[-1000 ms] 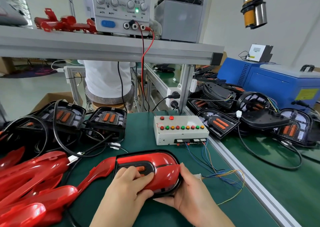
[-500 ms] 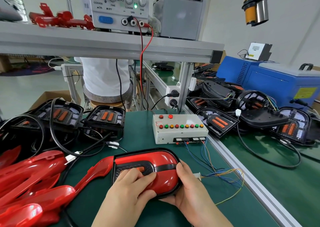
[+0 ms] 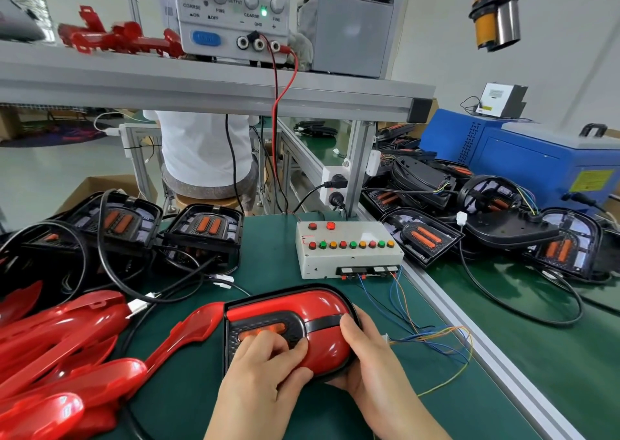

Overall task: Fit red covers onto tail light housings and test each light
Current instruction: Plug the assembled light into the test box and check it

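Nearest the viewer, the red cover (image 3: 322,308) is seated on its black housing (image 3: 225,325), which lies on the green mat (image 3: 335,416). It is clasped by the left hand (image 3: 265,369), whose bent fingers bear down over the dark inset. The rounded end is gripped by the right hand (image 3: 365,355), thumb on top. For a sound fit, pressure is best worked evenly round the rim until no gap is left, with the coloured wires (image 3: 436,335) kept clear of the seam. Beyond, the test box (image 3: 349,251) is placed within reach. Uncovered housings (image 3: 204,228) are stacked farther back.
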